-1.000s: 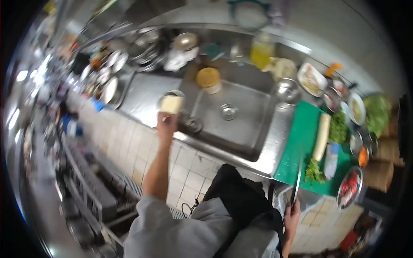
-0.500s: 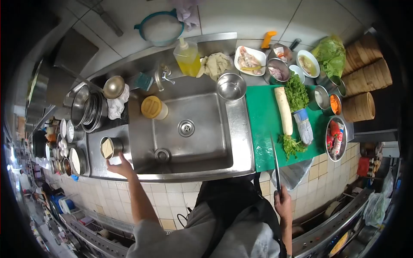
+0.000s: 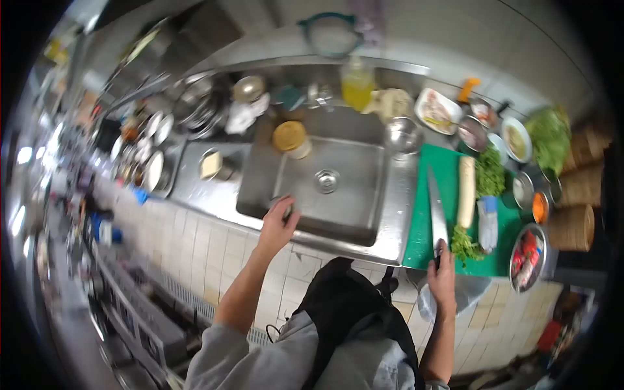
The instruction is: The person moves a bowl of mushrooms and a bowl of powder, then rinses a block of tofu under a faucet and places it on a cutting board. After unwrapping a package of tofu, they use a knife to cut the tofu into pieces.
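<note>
My right hand (image 3: 442, 281) is closed round the handle of a long kitchen knife (image 3: 437, 207), whose blade points away from me over the left part of the green cutting board (image 3: 421, 227). To the right of the blade lie a peeled white radish (image 3: 466, 195), leafy greens (image 3: 489, 170) and a grey-white packet with a blue end (image 3: 487, 224). My left hand (image 3: 279, 224) is over the front left edge of the sink (image 3: 354, 198), fingers apart and slightly bent, with nothing visible in them. A metal pot (image 3: 224, 170) with a pale block (image 3: 210, 165) in it stands to its left.
A yellow-lidded tub (image 3: 289, 136) stands in the sink's back left. A steel bowl (image 3: 403, 136) sits by its right rim. Bowls of ingredients, an oval dish of red items (image 3: 528, 260) and bamboo steamers (image 3: 572, 227) line the right. Stacked pans (image 3: 198, 107) are at left.
My left hand has moved right, away from the metal pot to the sink's front edge. The knife now lies further over the board. The view has turned and shifted left.
</note>
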Tool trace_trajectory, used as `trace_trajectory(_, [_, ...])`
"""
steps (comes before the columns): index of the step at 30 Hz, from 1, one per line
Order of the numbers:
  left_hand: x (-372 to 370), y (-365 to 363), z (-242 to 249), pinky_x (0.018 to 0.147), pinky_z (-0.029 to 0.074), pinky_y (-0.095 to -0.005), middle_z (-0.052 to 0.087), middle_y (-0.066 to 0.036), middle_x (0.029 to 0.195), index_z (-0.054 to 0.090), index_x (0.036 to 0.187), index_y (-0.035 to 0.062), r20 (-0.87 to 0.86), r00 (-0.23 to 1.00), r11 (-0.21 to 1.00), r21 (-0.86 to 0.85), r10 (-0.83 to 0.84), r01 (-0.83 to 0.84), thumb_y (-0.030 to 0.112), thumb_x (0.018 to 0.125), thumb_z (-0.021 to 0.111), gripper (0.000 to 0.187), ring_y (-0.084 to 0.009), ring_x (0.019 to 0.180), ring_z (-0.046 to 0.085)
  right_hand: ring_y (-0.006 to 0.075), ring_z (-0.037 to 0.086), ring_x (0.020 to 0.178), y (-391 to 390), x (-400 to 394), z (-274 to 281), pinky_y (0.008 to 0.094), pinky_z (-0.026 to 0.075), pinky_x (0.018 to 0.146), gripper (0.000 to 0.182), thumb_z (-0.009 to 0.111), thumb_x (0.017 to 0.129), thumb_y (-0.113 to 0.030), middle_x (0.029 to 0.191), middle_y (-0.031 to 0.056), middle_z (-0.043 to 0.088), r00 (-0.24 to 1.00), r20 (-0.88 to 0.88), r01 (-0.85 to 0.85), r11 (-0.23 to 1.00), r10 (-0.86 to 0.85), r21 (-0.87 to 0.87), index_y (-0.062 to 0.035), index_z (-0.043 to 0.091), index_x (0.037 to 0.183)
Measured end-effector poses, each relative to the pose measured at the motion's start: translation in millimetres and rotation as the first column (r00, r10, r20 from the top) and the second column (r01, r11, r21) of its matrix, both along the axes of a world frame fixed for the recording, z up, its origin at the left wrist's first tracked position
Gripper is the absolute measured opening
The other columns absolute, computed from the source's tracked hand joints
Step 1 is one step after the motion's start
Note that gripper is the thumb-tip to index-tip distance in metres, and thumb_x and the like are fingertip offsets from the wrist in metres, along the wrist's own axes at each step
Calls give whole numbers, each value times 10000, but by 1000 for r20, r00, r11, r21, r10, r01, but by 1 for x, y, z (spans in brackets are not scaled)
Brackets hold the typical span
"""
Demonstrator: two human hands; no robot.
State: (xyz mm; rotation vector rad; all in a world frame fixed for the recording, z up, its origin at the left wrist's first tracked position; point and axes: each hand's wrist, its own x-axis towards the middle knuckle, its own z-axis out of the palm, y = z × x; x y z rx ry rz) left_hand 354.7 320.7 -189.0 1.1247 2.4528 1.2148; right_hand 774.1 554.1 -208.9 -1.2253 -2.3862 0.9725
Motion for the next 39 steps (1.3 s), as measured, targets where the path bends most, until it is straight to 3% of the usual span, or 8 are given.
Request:
trace_trajectory(10, [-2, 11, -12, 869, 559, -302, 741, -74, 1127, 680, 1313, -3, 328, 940, 996, -43, 92, -82, 233, 1000, 742, 397, -141, 979, 690, 456, 583, 1181, 31, -12, -28, 501, 482, 1024, 691, 620, 883, 73, 1299, 271, 569, 996, 55, -77, 991, 71, 114, -14, 444, 1546])
trace_trajectory(18, [-114, 192, -47, 756, 517, -266, 701, -25, 1108, 624, 1386, 54, 773, 629, 941, 152, 79, -304, 338, 1039, 674, 451, -118, 937, 645, 452, 544, 1287, 14, -41, 13, 473, 456, 1088, 560, 653, 932, 29, 1379, 260, 555, 989, 118, 55, 969, -85, 241, -5, 529, 1477])
trace_trajectory(22, [-184, 287, -132, 761, 513, -284, 692, -9, 1054, 618, 1365, 70, 679, 722, 898, 231, 128, -376, 359, 1052, 644, 426, -115, 932, 645, 423, 584, 1235, -17, -52, 36, 450, 472, 1065, 446, 610, 1005, 16, 1337, 245, 592, 987, 78, 112, 943, -143, 314, 5, 557, 1447])
trace_trajectory(25, [-201, 322, -135, 774, 534, -322, 681, -7, 1001, 660, 1225, 99, 833, 547, 902, 171, 81, -395, 351, 1072, 588, 304, -144, 915, 650, 369, 626, 1184, -51, -43, 40, 408, 500, 1014, 384, 591, 1031, 14, 1303, 226, 608, 978, 70, 168, 948, -194, 271, 14, 574, 1415])
trace_trajectory(27, [-199, 321, -116, 787, 553, -340, 675, -15, 958, 659, 1097, 117, 979, 166, 927, 170, -120, -333, 331, 1084, 545, 243, -192, 927, 673, 329, 633, 1171, -78, -40, 42, 390, 516, 979, 364, 583, 1039, 15, 1284, 206, 620, 957, 76, 262, 944, -281, 198, 18, 579, 1403])
trace_trajectory(33, [-177, 288, -96, 841, 619, -441, 712, -92, 1029, 648, 1044, 80, 790, -382, 852, 316, -479, -416, 198, 1070, 558, 150, -275, 1042, 711, 245, 661, 1080, -126, -35, 11, 339, 578, 813, 368, 539, 1040, 39, 1245, 154, 639, 890, -92, 454, 884, -446, 111, 31, 584, 1405])
trace_trajectory(35, [-146, 266, -53, 819, 627, -416, 694, -86, 968, 624, 1138, 58, 908, -214, 902, 281, -361, -328, 249, 1073, 590, 205, -240, 947, 703, 213, 666, 1060, -131, -55, 11, 300, 578, 790, 375, 519, 1043, 37, 1251, 132, 634, 762, -207, 578, 788, -614, -210, 23, 581, 1413])
trace_trajectory(39, [-136, 251, -19, 753, 622, -361, 709, -92, 910, 655, 1144, 15, 917, 310, 911, 333, -252, -245, 213, 1034, 671, 227, -207, 806, 704, 190, 665, 1051, -109, -88, 11, 289, 577, 814, 373, 509, 1046, 36, 1258, 122, 629, 842, -208, 444, 857, -499, -260, 16, 580, 1412])
